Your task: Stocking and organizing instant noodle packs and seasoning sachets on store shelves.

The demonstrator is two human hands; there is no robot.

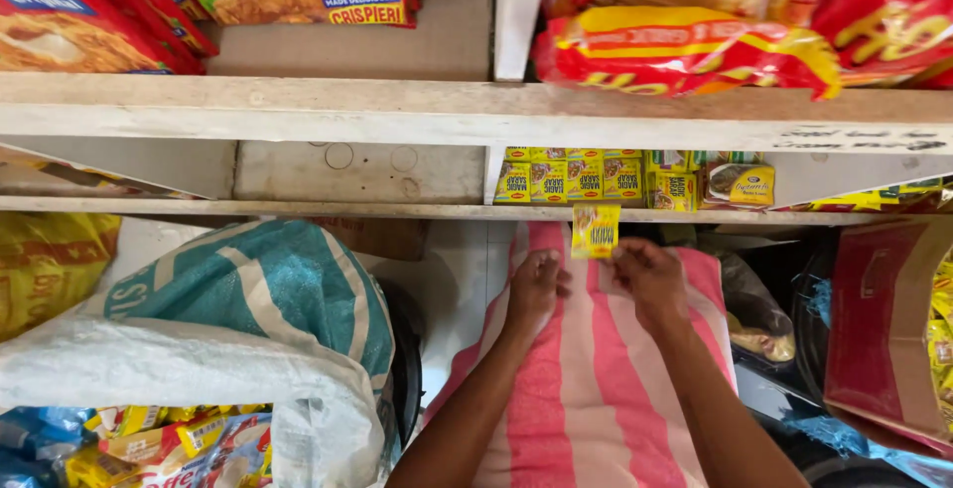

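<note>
Head view: both hands were up by the lower shelf (298, 208).
Left hand (536, 284): pinched the bottom edge of a small yellow sachet (595, 230).
Right hand (650, 275): pinched the other bottom corner.
Sachet: looked light, thin and bendy; best held by its edges.
Where: it hung at the shelf edge, just under a row of yellow sachets (581, 175).
Around: striped sack (586, 389) below, teal sack (258, 289) to the left, red box (879, 319) to the right.
In the way: nothing I could see.

sachet (595, 230) between both hands, below shelf (397, 111), sack (248, 319) left
</note>
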